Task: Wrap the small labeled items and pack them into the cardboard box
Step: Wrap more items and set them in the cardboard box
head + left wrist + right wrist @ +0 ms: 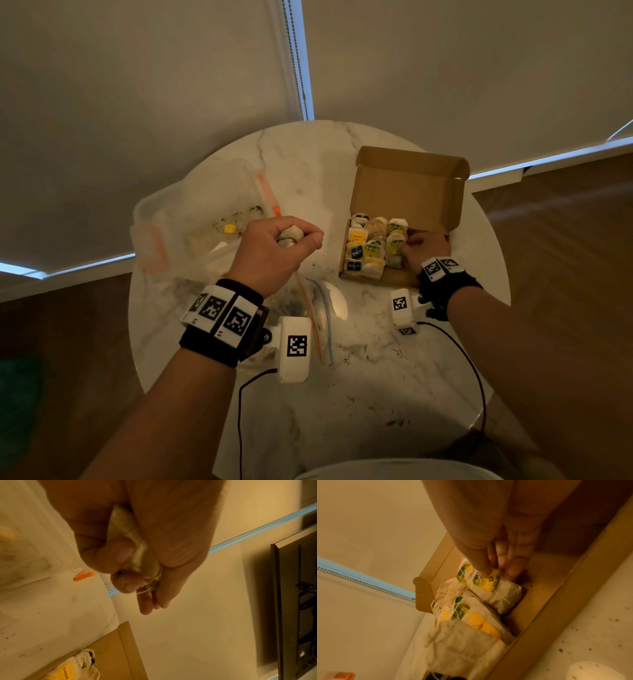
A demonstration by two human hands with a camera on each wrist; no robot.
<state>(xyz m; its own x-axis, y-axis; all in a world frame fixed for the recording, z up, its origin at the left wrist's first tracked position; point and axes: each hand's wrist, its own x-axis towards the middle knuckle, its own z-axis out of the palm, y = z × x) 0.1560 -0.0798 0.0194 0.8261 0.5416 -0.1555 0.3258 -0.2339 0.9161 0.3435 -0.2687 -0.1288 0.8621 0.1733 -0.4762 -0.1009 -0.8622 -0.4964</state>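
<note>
A wrapped tea bag [290, 236] is clutched tight in the left hand [270, 255] above the table [342, 394]. Inside the cardboard box [407, 192], a yellow-tagged tea bag [494, 588] is pinched by the right hand's [424, 248] fingertips [483, 570], beside packed rows.

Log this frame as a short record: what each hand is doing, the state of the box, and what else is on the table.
left hand: raised above the table, fingers curled round a wrapped tea bag
right hand: inside the cardboard box, fingertips pinching a yellow-labeled tea bag
box state: lid open, left part filled with rows of tea bags, right part of the floor bare
table: round, white marble, with dark crumbs scattered on it
other things: clear plastic container with orange latches; clear zip bag
task status: packing under way
</note>
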